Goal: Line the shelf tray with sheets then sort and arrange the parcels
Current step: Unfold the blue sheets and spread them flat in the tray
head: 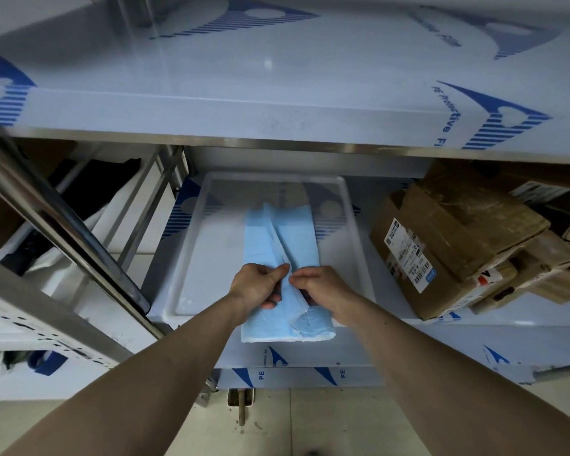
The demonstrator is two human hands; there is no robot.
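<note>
- My left hand (pixel 257 284) and right hand (pixel 323 287) sit side by side at the near end of the folded blue sheet (pixel 283 258), almost touching across its central fold.
- Left grip: thumb and forefinger pinch a raised flap of the sheet near the centre crease, with the other fingers curled underneath its left half.
- Right grip: fingertips pinch the neighbouring flap just right of the crease; the lower fingers tuck under the sheet's near right corner, where the layers look rumpled.
- The relation that matters: the sheet's long axis runs straight away from me, from the near rim of the white tray (pixel 185 258) toward its far wall, and both hands hold the near end. The fold line lies between my hands, so I judge the next move is pulling left and right apart to open the sheet across the tray's width.
- The sheet lies along the middle of the tray, with its near end overhanging the front rim and bare tray floor on both sides.
- Neither hand is nearer; they are level, so the spread should be even.
- The cardboard parcels (pixel 458 238) are stacked to the right of the tray on the same shelf (pixel 392 337), near the right hand's side and untouched.
- Lining is only starting, by my estimate; sorting has not begun.
</note>
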